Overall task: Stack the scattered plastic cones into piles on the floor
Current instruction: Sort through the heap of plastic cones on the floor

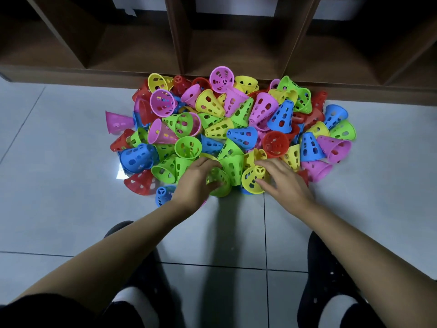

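gripping green cone (221, 183) at heap's (236, 119) near edge with curled left fingers (208, 163); touching yellow cone (253, 178) just beside with wide right fingers (268, 164).

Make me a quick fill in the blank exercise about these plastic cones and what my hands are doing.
The near cone gripped by the left hand is ____.
The right hand touches a neighbouring cone coloured ____.
The outlying cone at the left edge of the pile is ____.
Missing words: green, yellow, pink.
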